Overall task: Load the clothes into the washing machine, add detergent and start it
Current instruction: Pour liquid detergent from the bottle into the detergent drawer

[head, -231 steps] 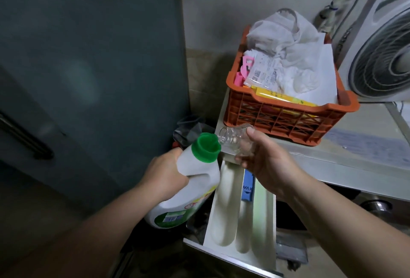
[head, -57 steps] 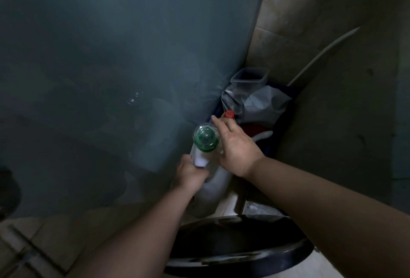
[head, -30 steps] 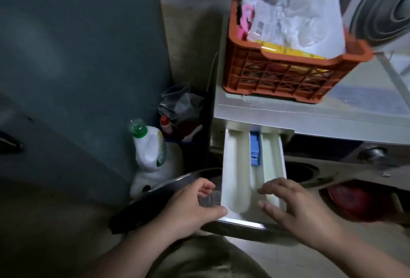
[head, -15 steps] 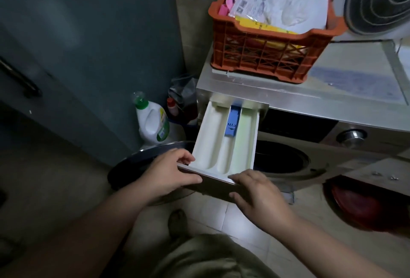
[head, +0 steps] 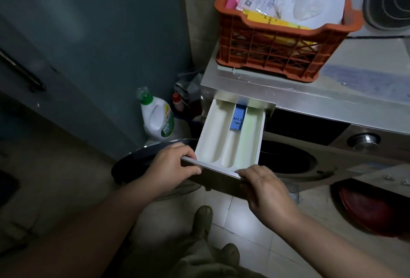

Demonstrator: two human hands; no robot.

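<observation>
White plastic, the detergent drawer juts fully out at the washing machine's top-left corner; left hand and right hand now grip its front edge. The detergent bottle, held seconds ago, stands capped on the floor: dosing looks done, closing next.

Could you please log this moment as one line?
drawer: open | left hand: grips front | right hand: grips front | bottle: on floor
</observation>
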